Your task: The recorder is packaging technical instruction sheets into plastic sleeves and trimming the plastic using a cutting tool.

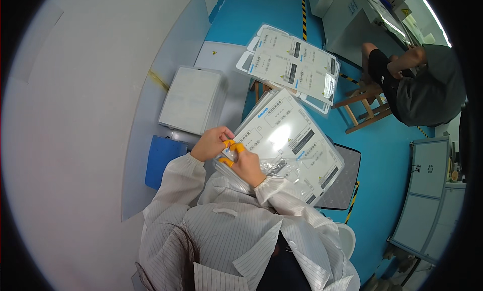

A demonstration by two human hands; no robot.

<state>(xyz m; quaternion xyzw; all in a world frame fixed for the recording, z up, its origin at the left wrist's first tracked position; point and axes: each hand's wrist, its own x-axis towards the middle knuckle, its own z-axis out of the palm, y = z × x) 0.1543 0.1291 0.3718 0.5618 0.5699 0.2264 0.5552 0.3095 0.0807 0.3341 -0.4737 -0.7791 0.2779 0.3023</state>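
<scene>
A stack of white printed sheets (282, 140) lies tilted before me, with dark label blocks and small yellow triangles on its glossy top. At its left corner my left hand (211, 144) is closed, fingertips pinched at the sheet's edge. What lies between them is hidden. Just to the right, my right hand (246, 162) bends over the same corner, orange cots on its fingers, thumb and fingers closed around clear film. Crumpled clear film (279, 166) spreads from beside this hand across the top sheet.
Another pile of printed sheets (292, 64) rests farther off on a wooden support. A white stack (193, 100) and a blue box (163, 160) stand at left. A seated person (427, 85) is at right by a wooden stool (365, 110). Grey cabinets (427, 190) stand beyond.
</scene>
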